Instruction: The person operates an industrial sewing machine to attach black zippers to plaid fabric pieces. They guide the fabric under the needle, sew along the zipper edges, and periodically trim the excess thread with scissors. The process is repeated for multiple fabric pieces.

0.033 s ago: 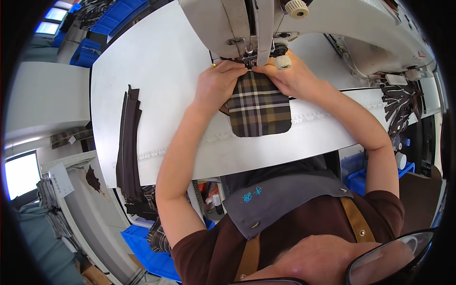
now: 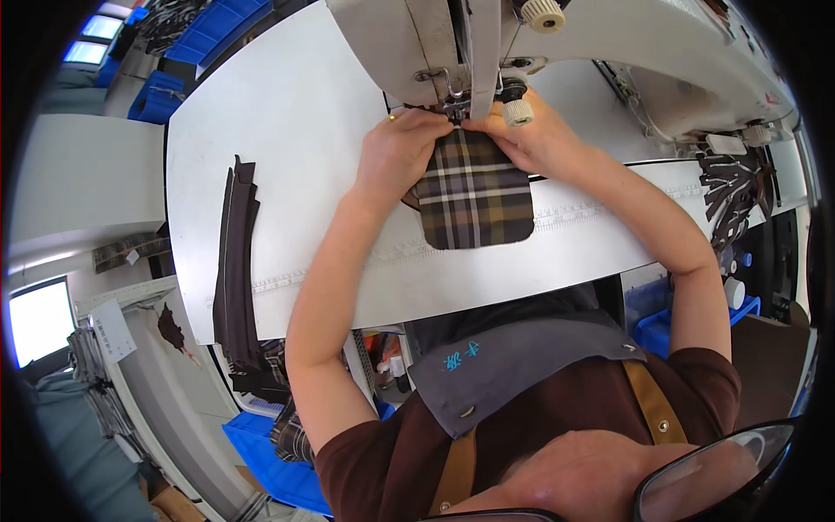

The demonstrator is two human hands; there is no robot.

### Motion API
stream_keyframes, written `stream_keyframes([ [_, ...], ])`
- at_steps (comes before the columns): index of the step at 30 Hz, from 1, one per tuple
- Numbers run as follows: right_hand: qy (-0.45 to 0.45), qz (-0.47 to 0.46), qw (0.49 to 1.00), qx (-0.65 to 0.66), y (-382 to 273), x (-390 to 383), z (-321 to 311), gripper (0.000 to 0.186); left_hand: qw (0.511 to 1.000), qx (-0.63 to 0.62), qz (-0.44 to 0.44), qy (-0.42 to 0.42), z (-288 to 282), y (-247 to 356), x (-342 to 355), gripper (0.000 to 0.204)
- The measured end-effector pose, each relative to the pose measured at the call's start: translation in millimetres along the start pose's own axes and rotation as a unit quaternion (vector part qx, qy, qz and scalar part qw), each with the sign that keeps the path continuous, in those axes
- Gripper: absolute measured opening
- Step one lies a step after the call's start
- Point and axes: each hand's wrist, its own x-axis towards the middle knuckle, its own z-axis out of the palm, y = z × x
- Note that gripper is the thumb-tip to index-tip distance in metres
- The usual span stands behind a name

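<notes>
A rounded plaid fabric piece (image 2: 474,196) in brown, olive and white lies under the presser foot (image 2: 454,113) of a white sewing machine (image 2: 396,48), with a darker layer showing at its left side. My left hand (image 2: 396,152) grips the piece at its upper left, fingertips pressed beside the foot. My right hand (image 2: 539,139) holds its upper right, thumb and fingers close to the needle area and partly hidden by the machine's knob.
The white table (image 2: 330,287) carries dark fabric strips (image 2: 239,261) at left and a bundle of pieces (image 2: 726,196) at far right. Blue bins (image 2: 278,470) sit below left and blue containers (image 2: 156,96) at upper left. A bright window (image 2: 42,320) is at far left.
</notes>
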Motion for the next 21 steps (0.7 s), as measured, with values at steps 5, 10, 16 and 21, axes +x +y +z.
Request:
stream_keyframes([
  [5,-0.017,0.077,0.991,0.109,2.1,-9.4,-4.1,0.025,0.919,-0.295,-0.26,-0.011,-43.1,-32.1,23.7,0.025],
  [10,0.011,0.112,0.989,0.093,-13.0,-30.5,-16.7,0.025,0.947,0.057,-0.297,0.104,-16.3,-66.7,95.9,0.034],
  [16,-0.003,0.139,0.984,0.109,-16.6,-21.7,-25.5,0.02,0.931,0.228,-0.261,0.119,25.6,-139.2,120.2,0.034],
  [21,0.042,0.147,0.98,0.126,-2.2,-25.6,-20.1,0.023,0.892,0.205,-0.21,0.343,-43.3,-212.4,115.9,0.036],
])
